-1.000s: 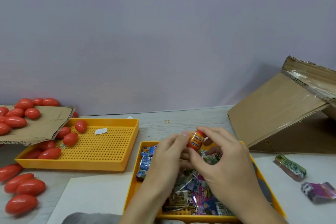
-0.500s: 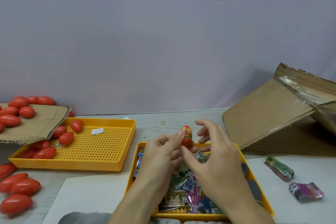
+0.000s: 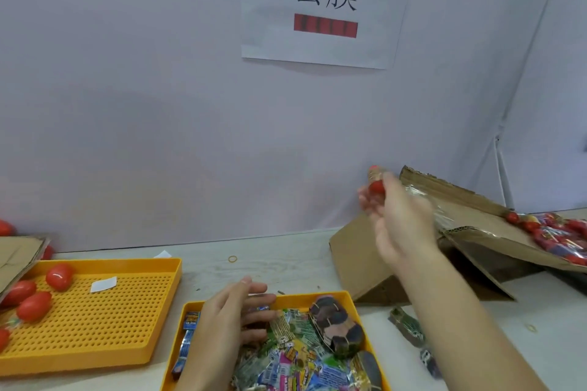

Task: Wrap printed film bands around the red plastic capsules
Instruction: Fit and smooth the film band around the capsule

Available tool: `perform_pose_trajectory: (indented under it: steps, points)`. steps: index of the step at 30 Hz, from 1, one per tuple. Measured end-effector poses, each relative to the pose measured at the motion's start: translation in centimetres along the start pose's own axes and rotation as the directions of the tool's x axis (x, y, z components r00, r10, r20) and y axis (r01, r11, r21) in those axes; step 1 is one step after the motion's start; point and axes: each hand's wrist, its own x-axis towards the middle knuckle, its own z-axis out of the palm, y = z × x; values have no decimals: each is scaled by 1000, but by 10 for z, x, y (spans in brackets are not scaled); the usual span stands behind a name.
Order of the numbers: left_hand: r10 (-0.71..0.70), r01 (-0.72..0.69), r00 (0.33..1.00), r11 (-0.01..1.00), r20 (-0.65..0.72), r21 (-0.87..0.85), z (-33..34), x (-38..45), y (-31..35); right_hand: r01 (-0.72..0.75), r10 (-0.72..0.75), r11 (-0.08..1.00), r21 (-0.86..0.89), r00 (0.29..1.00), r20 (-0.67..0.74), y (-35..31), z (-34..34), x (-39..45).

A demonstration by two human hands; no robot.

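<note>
Head view: banded red capsule (image 3: 376, 182) pinched in raised right hand (image 3: 401, 225) fingers; left hand (image 3: 227, 320) fingers loosely spread.

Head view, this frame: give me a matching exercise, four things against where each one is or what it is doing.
Things:
1. right hand
2. left hand
3. rubber band
4. white slip

Places or states:
A. lying in the perforated tray
B. raised, gripping a banded capsule near the cardboard box
C. lying on the table behind both trays
D. over the tray of film bands, fingers relaxed

Pairs: 1-B, 2-D, 3-C, 4-A
</note>
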Motion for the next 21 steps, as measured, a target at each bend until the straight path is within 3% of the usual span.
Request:
perform_pose_trajectory:
  steps: [2,3,5,7,10,13,17,21]
  points:
    - [-15,15,1000,1000,-19,1,0,1,0,-27,35,973,228,999,-30,-36,-4,25]
    - [-22,22,1000,1000,-22,5,0,1,0,-66,63,968,242,998,19,-43,-9,29]
    - [-15,16,999,999,-35,51,-2,1,1,-142,128,985,97,983,133,-31,-21,27]
    - [62,-49,997,975,-54,215,-4,-2,0,-182,202,978,-105,950,239,3,-30,3]
    - [284,-215,959,761,-17,612,-17,-6,3,-188,296,918,-349,911,288,64,-24,-46]
    - [399,-227,915,631,-60,741,-40,-7,20,-128,327,865,-485,876,353,103,-7,-85]
    - [495,-40,843,448,-211,893,-99,6,38,-60,432,790,-610,761,485,110,1,-103]
    - [478,301,799,206,-364,931,-159,27,56,-77,438,783,-617,772,460,106,-6,-100]
